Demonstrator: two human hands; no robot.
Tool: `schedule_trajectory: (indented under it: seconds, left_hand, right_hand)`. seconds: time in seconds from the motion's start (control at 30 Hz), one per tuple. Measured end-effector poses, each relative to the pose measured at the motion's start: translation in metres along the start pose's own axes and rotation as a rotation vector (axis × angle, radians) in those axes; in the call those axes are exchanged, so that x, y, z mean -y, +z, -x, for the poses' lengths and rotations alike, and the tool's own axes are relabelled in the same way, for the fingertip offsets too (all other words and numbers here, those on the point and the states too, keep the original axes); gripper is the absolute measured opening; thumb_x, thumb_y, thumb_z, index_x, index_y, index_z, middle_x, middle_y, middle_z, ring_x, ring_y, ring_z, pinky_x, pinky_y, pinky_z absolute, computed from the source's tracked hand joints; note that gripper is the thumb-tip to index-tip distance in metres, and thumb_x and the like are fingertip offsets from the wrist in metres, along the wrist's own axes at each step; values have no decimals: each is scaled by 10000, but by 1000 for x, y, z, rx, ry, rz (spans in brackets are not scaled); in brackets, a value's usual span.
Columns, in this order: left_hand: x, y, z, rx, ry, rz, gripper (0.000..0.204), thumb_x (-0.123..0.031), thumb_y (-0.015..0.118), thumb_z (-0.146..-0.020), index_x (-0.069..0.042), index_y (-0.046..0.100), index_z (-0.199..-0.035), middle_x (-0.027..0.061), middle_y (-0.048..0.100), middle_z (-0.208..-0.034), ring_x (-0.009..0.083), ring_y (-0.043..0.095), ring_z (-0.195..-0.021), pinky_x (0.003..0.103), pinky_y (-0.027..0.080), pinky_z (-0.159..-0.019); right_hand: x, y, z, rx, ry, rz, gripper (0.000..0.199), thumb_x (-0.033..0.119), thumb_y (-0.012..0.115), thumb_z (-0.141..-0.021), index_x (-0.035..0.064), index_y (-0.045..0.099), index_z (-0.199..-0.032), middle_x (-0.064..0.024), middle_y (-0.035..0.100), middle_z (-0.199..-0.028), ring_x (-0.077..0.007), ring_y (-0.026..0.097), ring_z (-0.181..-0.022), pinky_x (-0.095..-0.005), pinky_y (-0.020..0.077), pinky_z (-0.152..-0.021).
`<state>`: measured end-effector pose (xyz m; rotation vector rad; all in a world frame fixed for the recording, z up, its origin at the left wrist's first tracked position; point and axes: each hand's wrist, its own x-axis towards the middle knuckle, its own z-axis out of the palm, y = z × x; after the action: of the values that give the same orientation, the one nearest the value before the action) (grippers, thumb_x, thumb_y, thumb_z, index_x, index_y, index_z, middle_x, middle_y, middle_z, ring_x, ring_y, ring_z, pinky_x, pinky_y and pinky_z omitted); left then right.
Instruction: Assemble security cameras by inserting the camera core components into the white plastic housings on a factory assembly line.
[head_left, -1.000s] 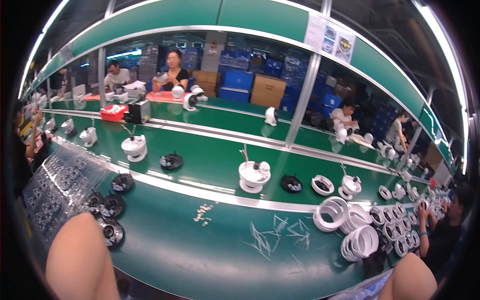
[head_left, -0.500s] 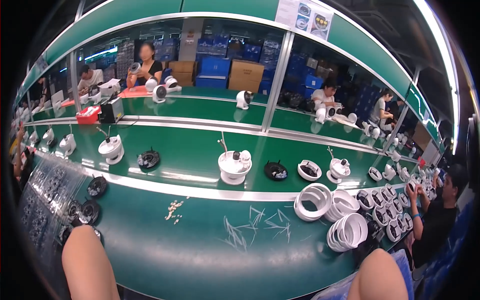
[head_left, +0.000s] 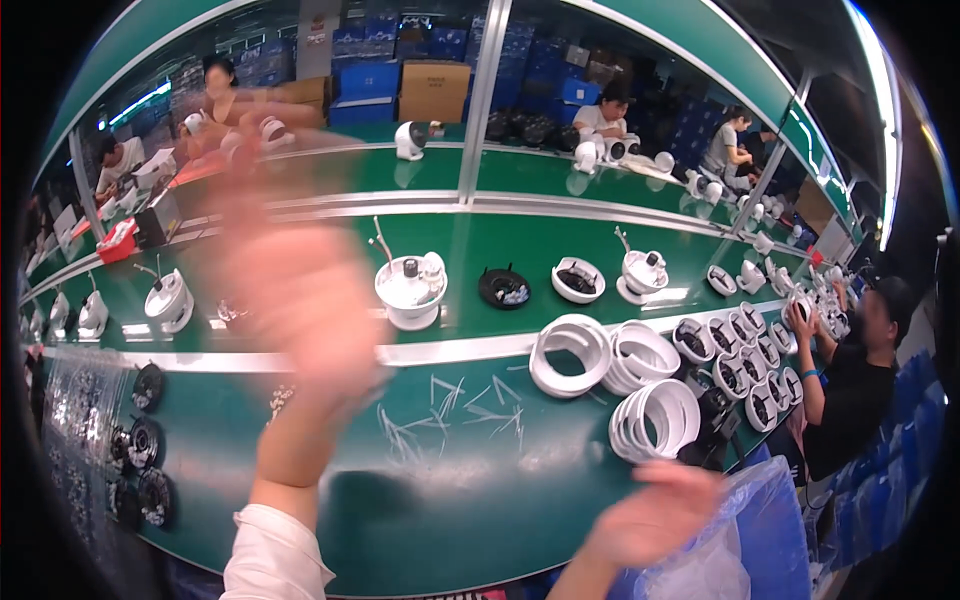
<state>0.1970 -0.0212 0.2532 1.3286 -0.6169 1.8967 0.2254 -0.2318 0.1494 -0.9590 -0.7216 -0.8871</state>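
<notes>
My left hand (head_left: 305, 290) is raised over the near table and the conveyor's edge, its fingers smeared by motion. Nothing it might hold can be made out. Close to its right side stands a white camera base (head_left: 411, 290) with a thin cable sticking up. Low on the right, my right hand (head_left: 660, 512) is slightly blurred, fingers stretched out and holding nothing visible. Just above it lies a stack of white plastic rings (head_left: 655, 420). Two further groups of white rings, one nearer the conveyor (head_left: 570, 355) and one beside it (head_left: 640, 357), rest behind that stack.
Thin clear strips (head_left: 440, 415) and small pale bits (head_left: 282, 398) lie on the green table. Black round parts (head_left: 145, 443) and clear trays are at left. The conveyor holds a black disc (head_left: 505, 288) and white housings (head_left: 645, 272). A co-worker (head_left: 860, 380) sits at right beside filled rings (head_left: 730, 372).
Both my hands have come into view, where only bare parts of my arms showed at the lower edge. The view has turned right and down, shifting the scene left and up.
</notes>
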Motion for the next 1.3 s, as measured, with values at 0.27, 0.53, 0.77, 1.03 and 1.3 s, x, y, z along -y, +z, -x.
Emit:
schedule_trajectory:
  seconds: [0.27,0.53,0.77,1.03,1.3]
  left_hand:
    - [230,-6,229,574,-851,-953,314,-80,565,-692,-30,528,-1000,164,468,-1184,310,433,-1109,402,372,-923]
    - [273,8,249,737,-1248,-1182,350,-137,593,-709,-58,519,-1042,143,582,-1005,308,539,-974,430,420,-848]
    - [214,10,180,541,-579,-790,230,30,509,-661,-53,540,-873,146,528,-863,356,542,-782,432,452,-676]
    - [-1,-101,121,534,-907,-470,220,-36,524,-807,-17,439,-1009,114,556,-858,165,554,-819,286,443,-722]
    - [-150,-256,168,-151,-1650,-80,185,13,470,-824,-29,444,-1002,90,591,-897,150,606,-747,251,494,-663]
  right_hand:
    - [-78,-50,97,600,3,378,192,20,439,-716,-2,598,-820,-47,526,-492,-174,485,-405,-261,373,-395]
    - [-86,-46,98,686,57,319,153,4,496,-657,2,614,-754,-41,501,-494,-178,483,-409,-262,380,-413]
    - [-84,-44,101,689,41,341,144,4,499,-655,-3,611,-744,-62,464,-498,-212,454,-405,-301,363,-403]
    - [-78,-28,90,633,-19,469,260,-64,557,-631,4,581,-881,-128,593,-804,-281,569,-696,-341,459,-622]
    - [-177,39,-21,879,-156,1012,376,-57,517,-597,55,593,-947,-169,523,-1056,-324,478,-998,-384,394,-852]
